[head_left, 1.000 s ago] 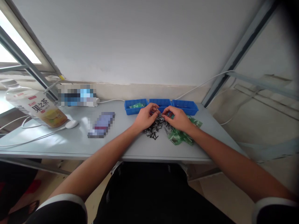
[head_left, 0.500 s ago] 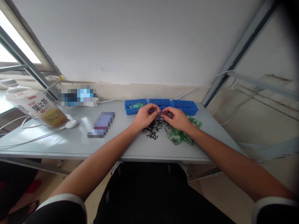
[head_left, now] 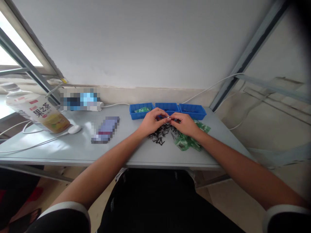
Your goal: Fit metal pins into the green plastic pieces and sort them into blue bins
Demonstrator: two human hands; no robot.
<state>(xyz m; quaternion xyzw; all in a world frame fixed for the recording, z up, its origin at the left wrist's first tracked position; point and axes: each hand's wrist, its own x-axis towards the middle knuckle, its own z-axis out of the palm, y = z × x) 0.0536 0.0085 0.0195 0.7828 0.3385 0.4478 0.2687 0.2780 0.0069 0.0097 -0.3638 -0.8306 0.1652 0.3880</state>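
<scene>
My left hand and my right hand meet fingertip to fingertip above a heap of small dark metal parts on the grey table. Both are closed in a pinch on one tiny silvery part held between them. Green plastic bags lie under and beside my right hand. Three blue trays stand in a row just behind the hands; the left one holds something green.
A tea drink bottle lies at the far left beside a white mouse and white cables. A blurred flat object lies left of the hands. A power strip sits at the back by the wall.
The two hands have drawn closer together, their fingertips now touching around the small silvery part. The left hand shifted slightly right.
</scene>
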